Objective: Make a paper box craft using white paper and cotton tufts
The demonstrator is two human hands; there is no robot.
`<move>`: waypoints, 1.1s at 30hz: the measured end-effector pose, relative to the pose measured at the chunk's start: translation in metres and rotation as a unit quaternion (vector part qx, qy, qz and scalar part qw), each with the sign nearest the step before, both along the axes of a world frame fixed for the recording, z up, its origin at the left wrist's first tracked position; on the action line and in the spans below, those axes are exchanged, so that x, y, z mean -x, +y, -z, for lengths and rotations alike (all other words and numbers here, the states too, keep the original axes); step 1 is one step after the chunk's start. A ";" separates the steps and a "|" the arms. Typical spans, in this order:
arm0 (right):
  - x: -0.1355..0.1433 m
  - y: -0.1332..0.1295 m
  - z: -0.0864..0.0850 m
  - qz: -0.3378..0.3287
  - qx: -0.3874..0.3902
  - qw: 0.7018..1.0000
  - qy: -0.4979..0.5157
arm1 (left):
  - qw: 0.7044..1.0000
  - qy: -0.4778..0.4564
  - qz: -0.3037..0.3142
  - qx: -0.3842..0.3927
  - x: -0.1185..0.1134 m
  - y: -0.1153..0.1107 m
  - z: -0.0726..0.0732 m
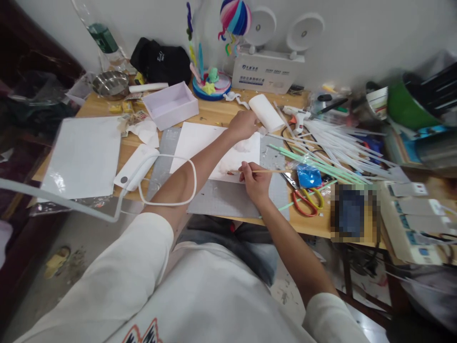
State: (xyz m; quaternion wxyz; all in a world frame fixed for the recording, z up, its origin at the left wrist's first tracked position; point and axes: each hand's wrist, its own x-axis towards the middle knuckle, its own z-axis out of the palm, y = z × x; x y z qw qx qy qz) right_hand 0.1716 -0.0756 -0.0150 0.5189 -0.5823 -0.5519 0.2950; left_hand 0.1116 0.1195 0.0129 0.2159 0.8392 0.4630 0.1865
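- Pinching a thin stick [276, 171] with its tip over white paper [193, 140], your right hand [256, 181] hides part of it.
- Your left hand [244, 125] curls near the white roll [266, 113]; whether its fingers grip anything, I cannot tell.

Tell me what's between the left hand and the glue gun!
In the head view, mostly a white roll lies between the left hand and the glue gun.

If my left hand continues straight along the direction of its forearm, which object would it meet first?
Most likely the white roll, lying just beyond the left hand. Depth is unclear in this single view, so it might pass above.
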 end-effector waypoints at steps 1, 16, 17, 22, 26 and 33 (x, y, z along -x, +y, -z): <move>0.000 0.000 -0.001 -0.001 -0.002 1.000 -0.002 | 1.000 -0.004 0.003 0.006 -0.007 0.007 0.007; -0.002 0.002 0.006 0.003 -0.005 1.000 -0.010 | 0.958 -0.280 -0.016 0.067 0.010 0.007 -0.009; -0.002 0.002 0.006 0.005 -0.007 1.000 -0.008 | 0.951 -0.297 -0.004 0.081 0.024 -0.006 -0.018; -0.002 0.001 0.006 0.012 -0.009 1.000 -0.010 | 0.944 -0.252 0.088 0.196 0.107 -0.094 -0.030; -0.001 0.001 0.005 0.018 -0.006 1.000 0.004 | 0.957 -0.162 0.109 0.215 0.144 -0.143 -0.005; -0.002 0.004 0.009 0.032 0.003 0.999 0.026 | 0.990 -0.105 0.054 0.082 0.124 -0.149 0.016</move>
